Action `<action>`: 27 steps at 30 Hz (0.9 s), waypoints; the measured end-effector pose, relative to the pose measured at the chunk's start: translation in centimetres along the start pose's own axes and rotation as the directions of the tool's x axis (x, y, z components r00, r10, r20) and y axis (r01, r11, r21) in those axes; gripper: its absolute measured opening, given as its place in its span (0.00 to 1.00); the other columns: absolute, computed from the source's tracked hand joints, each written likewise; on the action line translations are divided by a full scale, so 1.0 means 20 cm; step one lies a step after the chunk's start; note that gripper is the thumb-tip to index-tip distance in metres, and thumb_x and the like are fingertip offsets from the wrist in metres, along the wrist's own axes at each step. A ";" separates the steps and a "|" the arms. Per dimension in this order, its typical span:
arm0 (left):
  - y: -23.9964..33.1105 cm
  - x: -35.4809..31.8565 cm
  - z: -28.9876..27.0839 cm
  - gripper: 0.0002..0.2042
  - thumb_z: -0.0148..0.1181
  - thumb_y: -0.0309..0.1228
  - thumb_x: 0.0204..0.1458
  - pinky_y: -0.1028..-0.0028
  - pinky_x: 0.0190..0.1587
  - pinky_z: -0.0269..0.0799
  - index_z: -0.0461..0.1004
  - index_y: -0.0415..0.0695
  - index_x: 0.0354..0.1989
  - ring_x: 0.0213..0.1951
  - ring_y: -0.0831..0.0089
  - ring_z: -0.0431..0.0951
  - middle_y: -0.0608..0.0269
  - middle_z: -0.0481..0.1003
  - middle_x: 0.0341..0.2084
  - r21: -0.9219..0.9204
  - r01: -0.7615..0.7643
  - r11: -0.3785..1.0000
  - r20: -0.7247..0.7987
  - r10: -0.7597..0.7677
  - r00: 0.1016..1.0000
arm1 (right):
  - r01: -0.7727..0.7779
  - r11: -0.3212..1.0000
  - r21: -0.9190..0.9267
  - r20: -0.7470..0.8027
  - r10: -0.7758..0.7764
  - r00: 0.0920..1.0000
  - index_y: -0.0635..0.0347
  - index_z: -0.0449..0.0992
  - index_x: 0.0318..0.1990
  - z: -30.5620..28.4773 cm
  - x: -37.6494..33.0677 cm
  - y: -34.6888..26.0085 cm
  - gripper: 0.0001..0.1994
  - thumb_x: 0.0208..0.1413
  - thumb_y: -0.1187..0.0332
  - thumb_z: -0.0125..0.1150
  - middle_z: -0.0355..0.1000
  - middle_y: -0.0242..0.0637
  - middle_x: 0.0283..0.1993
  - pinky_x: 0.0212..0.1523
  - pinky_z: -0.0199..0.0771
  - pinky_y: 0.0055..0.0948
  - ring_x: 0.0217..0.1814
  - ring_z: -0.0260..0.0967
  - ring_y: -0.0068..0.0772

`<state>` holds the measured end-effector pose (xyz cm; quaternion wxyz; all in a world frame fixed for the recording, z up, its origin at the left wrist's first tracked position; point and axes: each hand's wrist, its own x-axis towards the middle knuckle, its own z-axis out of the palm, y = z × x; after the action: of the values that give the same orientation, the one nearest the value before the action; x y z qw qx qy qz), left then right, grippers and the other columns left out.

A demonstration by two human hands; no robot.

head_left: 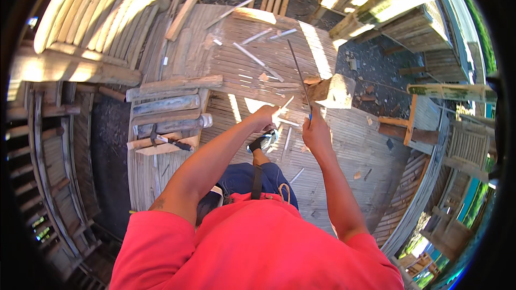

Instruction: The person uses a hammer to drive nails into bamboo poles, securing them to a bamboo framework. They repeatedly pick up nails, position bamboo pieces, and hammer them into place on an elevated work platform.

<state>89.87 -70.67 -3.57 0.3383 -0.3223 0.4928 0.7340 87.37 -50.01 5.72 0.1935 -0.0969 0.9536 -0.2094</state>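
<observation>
My right hand (317,134) is closed around the handle of a machete (297,67). Its long, thin, dark blade points up and away, and a bit of blue shows at the grip. A thin strip of wood (284,106) sticks out of my left hand (263,118), whose fingers are pinched on it. Just beyond my right hand stands a chunky block of wood (336,91), and the blade passes to its left. My foot in a sandal (264,139) rests on the slatted floor below my left hand.
A hammer (166,138) lies on boards at the left, near stacked timber pieces (166,104). Pale strips (255,59) and offcuts are scattered over the slatted platform (344,156). A slatted wooden panel (97,16) rises at upper left; posts and rails stand at right.
</observation>
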 end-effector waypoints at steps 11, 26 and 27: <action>-1.53 -1.28 -1.51 0.23 0.65 0.24 0.51 0.72 0.42 0.73 0.69 0.39 0.57 0.41 0.73 0.74 0.60 0.76 0.41 -0.216 -0.320 0.922 -0.841 -0.010 0.541 | 0.507 0.849 0.149 0.370 -0.524 0.767 0.55 0.60 0.68 1.56 -0.26 -1.21 0.34 0.52 0.72 0.63 0.72 0.57 0.50 0.49 0.75 0.56 0.51 0.73 0.64; -2.22 -2.15 -2.05 0.15 0.67 0.27 0.58 0.76 0.43 0.72 0.69 0.45 0.49 0.40 0.77 0.76 0.64 0.78 0.37 -0.220 -0.834 0.506 -0.968 -0.010 0.250 | 0.654 0.642 -0.400 0.378 -0.535 0.756 0.59 0.67 0.56 2.77 -0.51 -1.77 0.19 0.58 0.67 0.60 0.69 0.49 0.57 0.55 0.70 0.51 0.61 0.68 0.53; -2.22 -2.19 -2.06 0.15 0.68 0.28 0.58 0.76 0.43 0.72 0.68 0.45 0.49 0.39 0.77 0.76 0.64 0.78 0.36 -0.202 -0.844 0.497 -0.973 -0.004 0.230 | 0.655 0.623 -0.427 0.390 -0.526 0.755 0.60 0.66 0.56 2.78 -0.48 -1.78 0.20 0.57 0.66 0.61 0.70 0.51 0.56 0.55 0.71 0.52 0.59 0.69 0.54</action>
<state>156.51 -104.63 -3.29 -0.3899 -0.5939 0.3264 0.6234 122.59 -99.34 -22.17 0.1854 -0.4801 0.8569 0.0283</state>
